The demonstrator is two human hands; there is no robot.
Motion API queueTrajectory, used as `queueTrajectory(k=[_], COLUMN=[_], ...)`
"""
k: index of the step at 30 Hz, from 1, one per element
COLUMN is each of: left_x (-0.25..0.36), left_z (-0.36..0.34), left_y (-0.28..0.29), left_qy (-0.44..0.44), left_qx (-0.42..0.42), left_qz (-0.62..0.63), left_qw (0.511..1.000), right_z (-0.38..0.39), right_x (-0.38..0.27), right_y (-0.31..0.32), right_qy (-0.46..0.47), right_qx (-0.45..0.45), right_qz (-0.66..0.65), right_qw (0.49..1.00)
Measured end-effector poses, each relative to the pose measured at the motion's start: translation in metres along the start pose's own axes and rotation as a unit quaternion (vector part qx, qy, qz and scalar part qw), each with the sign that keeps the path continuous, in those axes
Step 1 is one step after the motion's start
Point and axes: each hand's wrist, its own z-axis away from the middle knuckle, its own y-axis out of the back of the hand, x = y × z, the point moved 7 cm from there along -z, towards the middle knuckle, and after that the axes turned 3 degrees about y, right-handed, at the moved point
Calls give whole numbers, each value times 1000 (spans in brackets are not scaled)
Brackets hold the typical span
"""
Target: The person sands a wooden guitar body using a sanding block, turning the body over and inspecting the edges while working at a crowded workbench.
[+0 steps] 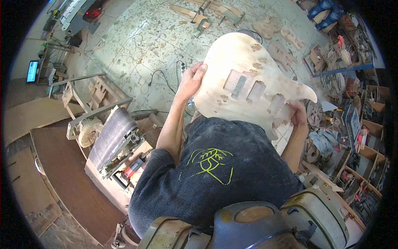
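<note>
A pale wooden electric guitar body (215, 83) is held up in front of my chest, its broad face showing. Knots mark it, and rectangular pockets are cut into its middle; its curved horn points right. My left hand (193, 79) grips the rounded left edge, thumb over the face and fingers mostly behind. At the lower right edge, near the horn and neck end, my right hand (298, 113) is closed on the body; part of that hand is hidden behind the wood.
A belt sander (112, 139) stands left, beside a red power tool (133, 168). Cables (159, 74) trail over the dusty tiled floor. More guitar-shaped wooden pieces (266, 28) and clamps (201, 18) lie at the far side. Cluttered shelves (371, 153) line the right.
</note>
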Motion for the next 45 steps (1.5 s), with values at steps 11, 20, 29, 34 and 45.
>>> queueTrajectory(k=[11,20,29,34,45], left_x=[-5,-14,-8,-16,-2], left_z=[-6,-17,-13,-18,-32], left_y=[1,20,-1,7,22], left_qy=[72,80,122,133,162], left_qx=[-11,57,-23,-18,23], left_qz=[16,-76,77,47,8], left_qw=[997,992,989,990,986], right_z=[-16,-20,-19,-15,-12], right_x=[26,30,33,32,29], right_y=[20,8,17,3,12], right_qy=[-63,-85,-95,-105,-77], right_qx=[33,42,53,58,55], right_qz=[-8,-4,19,25,-12], right_qw=[997,996,994,992,995])
